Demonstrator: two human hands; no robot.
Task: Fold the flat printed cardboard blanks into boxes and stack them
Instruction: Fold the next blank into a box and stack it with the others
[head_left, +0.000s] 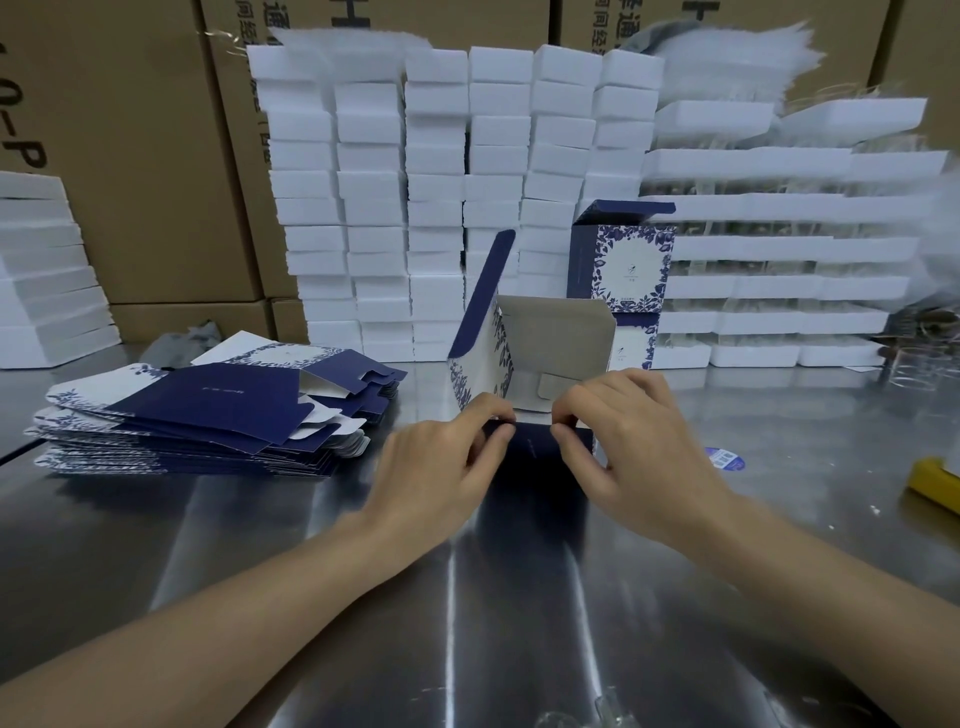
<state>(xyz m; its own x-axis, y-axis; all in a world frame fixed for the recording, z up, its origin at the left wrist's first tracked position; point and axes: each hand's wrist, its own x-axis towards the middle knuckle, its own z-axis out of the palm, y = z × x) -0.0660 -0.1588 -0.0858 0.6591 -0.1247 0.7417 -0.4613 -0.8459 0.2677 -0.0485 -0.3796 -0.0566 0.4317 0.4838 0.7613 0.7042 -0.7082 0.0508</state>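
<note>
Head view.

A: Where is the box that is being folded?

B: The half-folded box (553, 338) stands on the steel table (467, 623), straight ahead and between both hands. Its grey inside faces the camera, and a long navy flap sticks up at its left.

A: And the grip?

B: The left hand (441, 460) and right hand (636, 441) each pinch the top edge of the box's near navy panel. Their fingers are curled over it and their fingertips are close together.

A: What about the blanks?

B: A stack of flat blanks (197, 415), navy with blue-and-white floral print, lies on the table to the left, apart from the hands.

A: Are any finished?

B: Two folded boxes (621, 265) stand stacked just behind the one in hand, and the upper one's lid is lifted.

A: What else is there?

B: White foam blocks (441, 182) are piled along the back, with brown cartons (145, 156) behind them. At the right are a round blue sticker (724, 458) and a yellow object (935, 483) that I cannot identify.
</note>
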